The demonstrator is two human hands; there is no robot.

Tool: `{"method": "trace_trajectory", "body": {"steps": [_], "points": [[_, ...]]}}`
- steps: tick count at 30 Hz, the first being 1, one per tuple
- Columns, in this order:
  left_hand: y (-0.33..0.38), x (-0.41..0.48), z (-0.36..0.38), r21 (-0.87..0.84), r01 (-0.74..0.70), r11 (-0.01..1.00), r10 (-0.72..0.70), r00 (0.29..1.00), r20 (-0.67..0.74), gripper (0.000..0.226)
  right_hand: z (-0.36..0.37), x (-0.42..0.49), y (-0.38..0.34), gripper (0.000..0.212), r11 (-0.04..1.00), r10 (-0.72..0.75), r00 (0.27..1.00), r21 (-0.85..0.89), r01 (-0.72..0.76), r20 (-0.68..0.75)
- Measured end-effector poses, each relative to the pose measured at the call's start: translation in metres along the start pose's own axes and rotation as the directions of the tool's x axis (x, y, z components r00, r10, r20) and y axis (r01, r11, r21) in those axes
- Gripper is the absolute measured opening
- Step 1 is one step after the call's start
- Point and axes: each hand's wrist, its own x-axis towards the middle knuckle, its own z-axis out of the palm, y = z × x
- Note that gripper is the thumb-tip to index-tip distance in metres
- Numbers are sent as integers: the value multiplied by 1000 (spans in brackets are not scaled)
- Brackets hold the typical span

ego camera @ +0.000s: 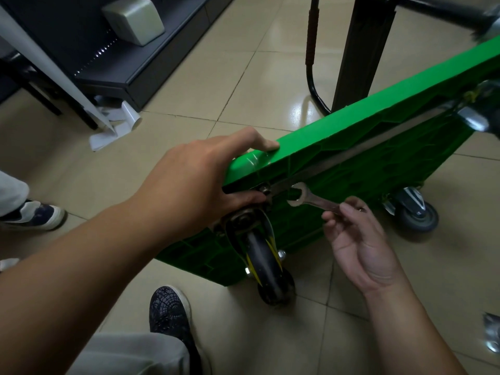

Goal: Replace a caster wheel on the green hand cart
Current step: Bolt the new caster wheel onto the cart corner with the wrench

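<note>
head view. the green plastic hand cart platform (365, 125) stands tipped on 1 long edge on the beige tiled floor (189, 85), its ribbed underside facing the person. a grey metal strip (351, 155) runs along that underside.

the left hand (194, 180) grips the near corner of the platform: the fingers curl over the upper edge and the thumb lies beneath it, beside a small nut (265, 189) above the caster mount.

the black caster wheel with yellow markings (263, 263) hangs from its silver fork just below the left hand, its tyre reaching down near the floor.

the right hand (359, 247) pinches the shaft of a silver open-ended wrench (311, 200) between thumb and fingertips, palm turned up. the open head of the wrench lies against the underside, just right of the nut and not seated on it.

a 2nd caster, grey with a silver fork (416, 215), sits at the far lower corner and touches the floor. a 3rd caster (473, 120) shows blurred at the upper right.

surroundings: a dark patterned shoe (169, 309) below the cart, another person's white and navy shoe (32, 215) at left, a black shelf unit (108, 50) bearing a beige box (134, 18), curled white paper (113, 125) at its foot, and a black upright post (359, 50) behind the platform.
</note>
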Motion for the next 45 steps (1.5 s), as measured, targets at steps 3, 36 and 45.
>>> {"method": "trace_trajectory", "body": {"steps": [3, 36, 45], "points": [[-2, 0, 1, 1, -14, 1000, 14, 1000, -13, 65, 5, -2, -19, 24, 993, -103, 994, -62, 100, -40], [-21, -3, -7, -218, 58, 974, -26, 989, 149, 44, 113, -55, 32, 14, 471, -481, 875, -827, 308, 52], [-22, -5, -7, -158, 32, 987, -12, 991, 131, 44, 106, -46, 36, 20, 450, -515, 856, -838, 308, 38]]}}
